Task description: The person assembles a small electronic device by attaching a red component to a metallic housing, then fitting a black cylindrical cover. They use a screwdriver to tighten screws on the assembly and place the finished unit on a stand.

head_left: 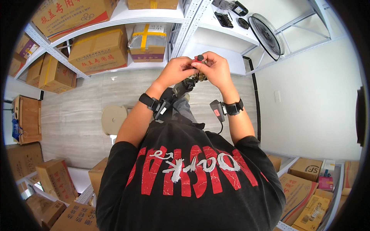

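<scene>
One small red-and-black part [199,58], with a round dark top, is raised in front of the torso, between the fingertips of both hands. The right hand [214,66] has a narrow grip, thumb and finger pinched on the part. The left hand [179,71] meets it from the other side with bent fingers; whether its grip also clasps the part cannot be told. Just below the hands appears a dark object [183,88], partly hidden. Each wrist bears a black strap with a boxy device. Beyond the hands stands a white shelf unit [221,55], its upper right level carrying a round black grille [266,36] and black components [224,20]. Taped cardboard boxes [99,50] fill shelves at upper left. A beige stool [114,119] stands on the grey floor [73,123], left of the left forearm.
</scene>
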Tool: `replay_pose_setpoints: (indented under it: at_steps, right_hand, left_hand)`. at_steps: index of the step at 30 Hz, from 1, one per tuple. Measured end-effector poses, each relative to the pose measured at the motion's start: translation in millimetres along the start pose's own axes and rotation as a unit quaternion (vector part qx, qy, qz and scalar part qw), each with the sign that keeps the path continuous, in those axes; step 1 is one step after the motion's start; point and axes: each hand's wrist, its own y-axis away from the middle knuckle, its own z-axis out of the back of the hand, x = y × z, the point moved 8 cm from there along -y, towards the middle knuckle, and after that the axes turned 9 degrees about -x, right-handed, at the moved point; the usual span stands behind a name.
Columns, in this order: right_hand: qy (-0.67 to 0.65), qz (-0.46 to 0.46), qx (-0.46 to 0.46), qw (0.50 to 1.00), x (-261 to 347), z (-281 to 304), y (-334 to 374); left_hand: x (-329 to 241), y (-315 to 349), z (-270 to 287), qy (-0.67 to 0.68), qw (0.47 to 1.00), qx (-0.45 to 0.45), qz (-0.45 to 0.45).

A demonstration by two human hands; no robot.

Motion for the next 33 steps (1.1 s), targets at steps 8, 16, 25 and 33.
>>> replay_pose_setpoints:
  at_steps: [8, 16, 25, 33]
  right_hand:
    - [0.053, 0.018, 0.016, 0.998, 14.5, -4.3, -1.2]
    - [-0.097, -0.060, 0.144, 0.983, 26.0, -11.5, -2.4]
    - [-0.073, -0.028, 0.068, 0.995, 5.6, -8.3, -1.9]
    - [0.039, 0.009, -0.017, 0.999, 12.9, 3.3, -3.4]
  left_hand:
    - [-9.6, 4.4, 10.1, -0.043, 0.997, -0.070, -0.014]
    - [-8.9, 3.4, 8.9, -0.070, 0.991, -0.046, -0.102]
    - [-24.7, 6.4, 4.9, -0.101, 0.988, -0.070, -0.093]
    - [-19.4, 3.2, 1.7, -0.078, 0.989, -0.027, -0.124]
